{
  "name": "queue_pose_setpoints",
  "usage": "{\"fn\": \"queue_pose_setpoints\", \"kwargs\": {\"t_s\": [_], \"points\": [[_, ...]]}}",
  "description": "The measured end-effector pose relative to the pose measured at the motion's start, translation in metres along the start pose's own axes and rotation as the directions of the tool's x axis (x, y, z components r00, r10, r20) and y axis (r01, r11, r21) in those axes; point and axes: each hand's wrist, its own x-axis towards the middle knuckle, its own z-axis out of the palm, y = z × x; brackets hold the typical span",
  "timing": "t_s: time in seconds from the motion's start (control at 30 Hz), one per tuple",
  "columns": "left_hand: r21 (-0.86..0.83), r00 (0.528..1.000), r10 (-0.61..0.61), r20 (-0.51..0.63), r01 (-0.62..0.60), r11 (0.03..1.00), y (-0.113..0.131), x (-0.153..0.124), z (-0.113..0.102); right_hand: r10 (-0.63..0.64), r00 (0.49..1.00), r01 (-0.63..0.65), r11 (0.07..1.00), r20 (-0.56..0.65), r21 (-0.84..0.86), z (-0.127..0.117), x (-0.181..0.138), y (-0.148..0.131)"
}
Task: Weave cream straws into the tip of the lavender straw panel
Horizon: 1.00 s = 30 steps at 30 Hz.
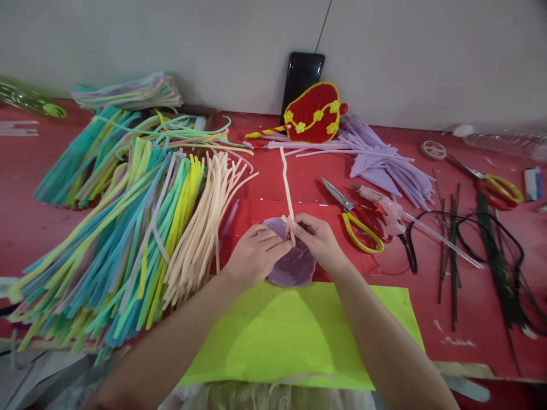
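Observation:
My left hand (258, 254) and my right hand (318, 239) meet near the table's middle. Between the fingertips of both, a cream pipe cleaner (286, 179) is pinched, its long end pointing up and away, its lower part bent and partly hidden by the fingers. Beneath my hands lies a flat, rounded purple panel (293, 273) made of pipe cleaner rows, its upper part partly covered by my left fingers. It overlaps the far edge of a lime-green sheet (307, 324). Whether the cream stem is fixed to the panel I cannot tell.
Bundles of coloured pipe cleaners (115, 245) and cream ones (205, 222) lie left. Scissors (359, 219), a pink glue gun (387, 210) with its cord, and dark green stems (453, 256) are right. Behind stand a red fan-shaped piece (314, 117), a phone (301, 71) and purple pipe cleaners (384, 159).

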Motion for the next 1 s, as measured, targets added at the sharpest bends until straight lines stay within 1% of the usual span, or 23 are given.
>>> {"fn": "queue_pose_setpoints", "kwargs": {"t_s": [0.07,0.23,0.33,0.43,0.5,0.67,0.73,0.8,0.9,0.93,1.0], "points": [[-0.012,1.0,-0.022,0.001,0.022,1.0,0.0,-0.001,0.002,0.024,1.0,-0.024,0.999,-0.002,0.023,-0.001,0.0,-0.001],[-0.061,0.987,-0.157,-0.025,0.156,0.986,0.002,-0.003,0.008,0.044,0.999,-0.044,0.998,-0.014,0.047,-0.003,0.0,-0.003],[-0.098,0.985,-0.17,-0.029,0.166,0.981,0.003,-0.003,0.009,0.029,1.0,-0.028,0.998,-0.01,0.051,-0.003,0.0,-0.003],[-0.119,0.989,-0.145,-0.034,0.14,0.983,0.003,-0.002,0.009,0.015,1.0,-0.015,0.999,-0.009,0.048,-0.003,0.0,-0.002],[-0.115,0.993,-0.113,-0.018,0.111,0.987,0.002,-0.002,0.008,0.013,1.0,-0.013,0.999,-0.001,0.029,-0.003,0.0,-0.001],[-0.061,0.996,0.055,0.076,-0.05,0.997,-0.003,-0.002,0.004,0.011,0.998,-0.008,0.999,0.062,-0.042,-0.001,-0.001,-0.001],[-0.047,0.993,0.075,0.095,-0.07,0.996,-0.004,-0.003,0.004,0.012,0.997,-0.008,0.999,0.077,-0.047,-0.003,-0.001,-0.001],[-0.04,0.996,0.029,0.081,-0.026,0.999,-0.005,-0.003,0.005,0.014,0.999,-0.012,0.999,0.045,-0.034,-0.007,0.001,0.0],[-0.033,0.995,-0.098,0.01,0.099,0.995,-0.005,-0.004,0.006,0.045,0.997,-0.046,0.999,-0.064,-0.012,-0.011,0.004,0.002],[-0.03,0.993,-0.121,-0.002,0.121,0.992,-0.005,-0.004,0.006,0.056,0.994,-0.058,0.998,-0.09,-0.01,-0.012,0.004,0.003],[-0.013,0.993,-0.116,0.01,0.116,0.993,-0.005,-0.003,0.005,0.068,0.993,-0.069,0.998,-0.101,-0.006,-0.011,0.005,0.005]]}}
